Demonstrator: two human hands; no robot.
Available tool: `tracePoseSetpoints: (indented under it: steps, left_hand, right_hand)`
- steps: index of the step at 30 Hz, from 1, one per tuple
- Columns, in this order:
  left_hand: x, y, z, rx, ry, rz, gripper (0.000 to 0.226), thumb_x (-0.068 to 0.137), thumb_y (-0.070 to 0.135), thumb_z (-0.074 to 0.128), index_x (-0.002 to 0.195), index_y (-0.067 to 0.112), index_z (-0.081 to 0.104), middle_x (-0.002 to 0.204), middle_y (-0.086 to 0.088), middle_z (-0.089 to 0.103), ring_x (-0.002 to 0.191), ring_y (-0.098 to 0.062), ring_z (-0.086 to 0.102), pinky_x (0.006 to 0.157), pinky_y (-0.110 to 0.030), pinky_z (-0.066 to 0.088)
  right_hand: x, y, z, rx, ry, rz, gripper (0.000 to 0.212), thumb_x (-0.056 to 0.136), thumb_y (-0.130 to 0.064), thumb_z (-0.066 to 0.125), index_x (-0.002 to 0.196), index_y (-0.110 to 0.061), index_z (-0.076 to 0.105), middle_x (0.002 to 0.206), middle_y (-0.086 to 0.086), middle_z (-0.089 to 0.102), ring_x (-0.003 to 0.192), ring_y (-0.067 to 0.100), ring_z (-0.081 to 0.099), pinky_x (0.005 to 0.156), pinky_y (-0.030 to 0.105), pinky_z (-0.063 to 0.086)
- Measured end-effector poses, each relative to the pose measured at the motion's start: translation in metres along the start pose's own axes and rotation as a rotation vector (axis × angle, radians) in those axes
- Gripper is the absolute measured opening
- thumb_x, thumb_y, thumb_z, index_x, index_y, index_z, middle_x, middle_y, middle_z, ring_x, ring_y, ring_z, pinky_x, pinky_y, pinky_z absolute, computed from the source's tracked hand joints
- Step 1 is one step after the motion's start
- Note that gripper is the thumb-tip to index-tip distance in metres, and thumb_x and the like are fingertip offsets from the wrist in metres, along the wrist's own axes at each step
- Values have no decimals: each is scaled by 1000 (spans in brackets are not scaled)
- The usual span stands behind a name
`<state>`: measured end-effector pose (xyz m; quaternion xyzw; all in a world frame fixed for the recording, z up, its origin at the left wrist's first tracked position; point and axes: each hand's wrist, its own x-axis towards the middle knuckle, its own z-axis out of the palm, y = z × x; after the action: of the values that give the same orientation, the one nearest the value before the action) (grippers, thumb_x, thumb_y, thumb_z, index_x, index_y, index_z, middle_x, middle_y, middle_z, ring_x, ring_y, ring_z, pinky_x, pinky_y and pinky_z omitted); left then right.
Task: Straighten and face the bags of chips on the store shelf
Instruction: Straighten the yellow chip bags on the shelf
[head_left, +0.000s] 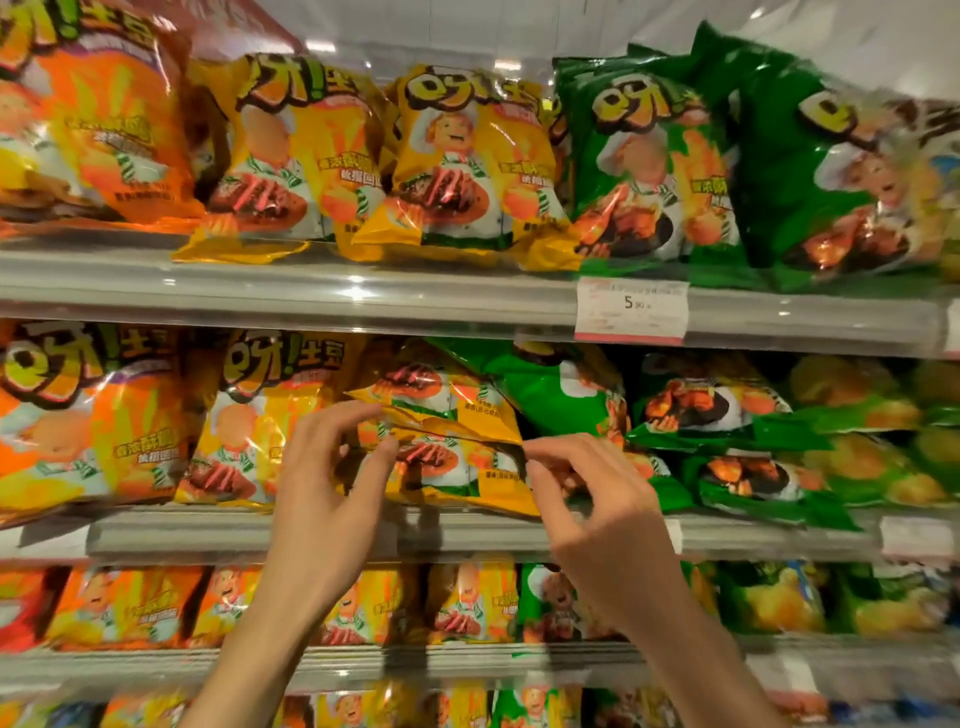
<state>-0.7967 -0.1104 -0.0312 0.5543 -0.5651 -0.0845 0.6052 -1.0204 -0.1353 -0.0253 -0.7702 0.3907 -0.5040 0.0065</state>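
On the middle shelf (208, 535) two yellow chip bags lie tipped over in a stack: an upper one (431, 389) and a lower one (457, 467). My left hand (327, 467) pinches the left edge of this stack with thumb and fingers. My right hand (587, 493) pinches the stack's right corner with thumb and forefinger. To the left, a yellow bag (249, 415) and an orange bag (78, 415) stand upright, facing out. To the right, green bags (561, 395) lie slumped and overlapping.
The top shelf holds upright orange, yellow and green bags, with a leaning green bag (831, 171) at the right. A price tag (631, 310) hangs on the top shelf rail. More bags fill the rows below my wrists.
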Motion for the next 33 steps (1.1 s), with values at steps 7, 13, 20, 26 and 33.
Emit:
tracePoseSetpoints:
  steps: [7, 13, 20, 26, 33]
  left_hand:
    - [37, 7, 25, 233, -40, -66, 58, 92, 57, 59, 140, 27, 48, 144, -7, 40, 139, -25, 36, 112, -45, 37]
    - [69, -5, 35, 358, -154, -124, 71, 91, 69, 49, 141, 18, 50, 136, -14, 54, 126, -31, 51, 98, -41, 44]
    - [78, -13, 31, 285, -151, -103, 80, 77, 80, 49, 134, 24, 56, 109, -5, 66, 101, -28, 62, 87, -41, 52]
    - [81, -19, 30, 250, -131, -93, 79, 75, 82, 49, 128, 25, 59, 100, -3, 68, 95, -26, 64, 81, -42, 55]
    - [81, -23, 35, 240, -118, -100, 78, 75, 82, 49, 126, 24, 58, 94, -9, 67, 91, -30, 64, 75, -39, 53]
  right_hand:
    - [38, 25, -4, -574, -107, 37, 65, 97, -54, 47, 149, -16, 35, 147, 16, 40, 140, 34, 34, 115, 50, 31]
    - [63, 39, 13, -655, -125, 43, 65, 95, -50, 55, 144, -9, 40, 131, 19, 54, 120, 40, 52, 96, 51, 47]
    - [75, 60, 7, -761, -61, -17, 61, 84, -31, 74, 136, -8, 50, 125, 20, 58, 113, 41, 56, 90, 50, 47]
    - [85, 88, -16, -845, -114, 42, 70, 70, -15, 79, 135, -13, 53, 125, 20, 60, 115, 42, 54, 97, 54, 43]
    - [78, 114, -30, -879, -188, 99, 70, 77, -11, 71, 143, -18, 49, 132, 18, 58, 124, 41, 51, 106, 57, 39]
